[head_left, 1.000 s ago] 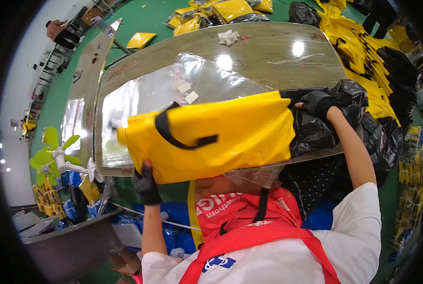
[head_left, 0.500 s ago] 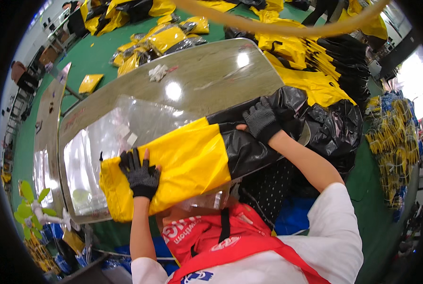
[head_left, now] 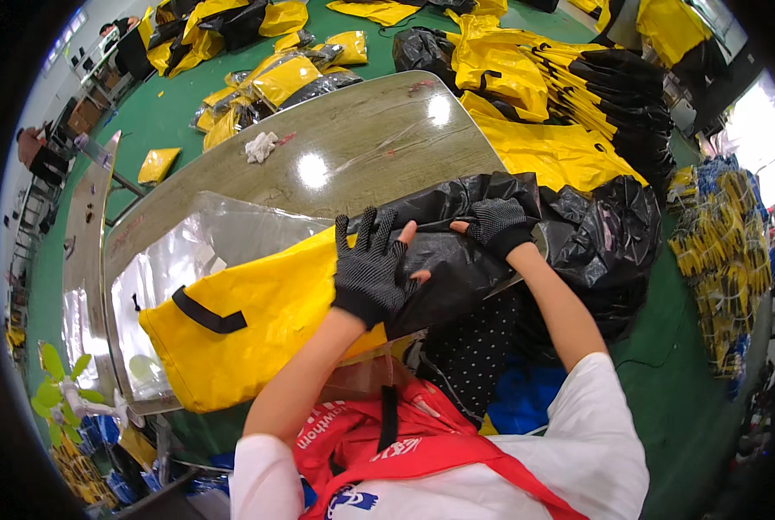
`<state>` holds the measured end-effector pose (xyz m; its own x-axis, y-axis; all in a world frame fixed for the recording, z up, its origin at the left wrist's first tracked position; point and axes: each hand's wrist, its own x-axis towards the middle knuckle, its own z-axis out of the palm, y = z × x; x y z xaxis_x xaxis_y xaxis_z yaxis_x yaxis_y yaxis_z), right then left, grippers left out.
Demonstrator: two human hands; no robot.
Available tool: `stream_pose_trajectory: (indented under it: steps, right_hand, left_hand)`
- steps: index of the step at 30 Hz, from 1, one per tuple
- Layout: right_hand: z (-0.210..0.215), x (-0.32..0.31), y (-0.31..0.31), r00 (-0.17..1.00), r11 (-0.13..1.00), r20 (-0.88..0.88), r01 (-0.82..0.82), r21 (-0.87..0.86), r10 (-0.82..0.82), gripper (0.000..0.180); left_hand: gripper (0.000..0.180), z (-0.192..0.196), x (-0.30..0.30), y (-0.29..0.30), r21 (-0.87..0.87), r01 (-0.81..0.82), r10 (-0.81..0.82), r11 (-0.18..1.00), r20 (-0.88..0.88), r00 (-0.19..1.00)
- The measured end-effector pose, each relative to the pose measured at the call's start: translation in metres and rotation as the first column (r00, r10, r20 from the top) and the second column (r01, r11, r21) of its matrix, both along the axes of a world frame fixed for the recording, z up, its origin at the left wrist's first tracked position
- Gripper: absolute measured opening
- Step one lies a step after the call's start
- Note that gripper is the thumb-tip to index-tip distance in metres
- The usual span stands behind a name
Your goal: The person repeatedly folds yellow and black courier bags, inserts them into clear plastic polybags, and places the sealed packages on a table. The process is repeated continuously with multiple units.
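A long bag, yellow at its left part [head_left: 240,347] and black at its right part [head_left: 444,260], lies flattened across the near side of the table [head_left: 353,147]. A black strap [head_left: 207,314] shows on the yellow face. My left hand [head_left: 370,273], in a black dotted fingerless-thumb glove, presses on the bag where the two colours meet, its fingers spread. Farther right, my right hand [head_left: 496,225], gloved alike, rests on the black part with its thumb stretched out to the left. Clear plastic sheets [head_left: 171,264] lie under and behind the yellow part.
Black material [head_left: 613,234] bulges over the table's right end, beside stacked yellow and black bags [head_left: 561,87]. Packed yellow bags [head_left: 275,82] lie on the green floor beyond. A crumpled white scrap [head_left: 261,147] sits on the table. Bundled straps [head_left: 719,260] stand at right.
My left hand has moved right, from the yellow end to the colour seam. My right hand has shifted slightly nearer. The yellow part has slid left, and its black strap now shows.
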<state>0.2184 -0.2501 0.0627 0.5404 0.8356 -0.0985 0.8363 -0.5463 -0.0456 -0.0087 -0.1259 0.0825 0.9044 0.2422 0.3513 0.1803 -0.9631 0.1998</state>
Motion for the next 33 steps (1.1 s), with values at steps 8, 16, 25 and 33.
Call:
stream_pose_trajectory:
  steps: [8,16,25,33]
  right_hand:
    - [-0.056,-0.023,-0.084,0.22,0.181,-0.9,0.935,0.304,0.375,0.044]
    - [0.057,-0.212,0.017,0.86,0.719,0.011,-0.434,0.543,0.511,0.045]
    - [0.073,-0.261,0.08,0.736,0.737,0.043,-0.675,-0.028,0.675,0.078]
    - [-0.047,-0.292,0.132,0.799,0.782,-0.117,-0.528,0.332,0.589,0.067]
  left_hand:
    - [0.073,-0.061,0.015,0.003,-0.046,-0.155,0.148,0.987,-0.116,0.982]
    - [0.061,-0.091,-0.068,0.043,-0.561,-0.019,0.056,0.828,0.049,0.997]
    - [0.078,-0.061,-0.366,0.13,0.251,-0.734,0.725,0.631,0.146,0.674]
    - [0.07,-0.025,-0.383,0.148,-0.89,-0.421,0.726,-0.173,-0.405,0.557]
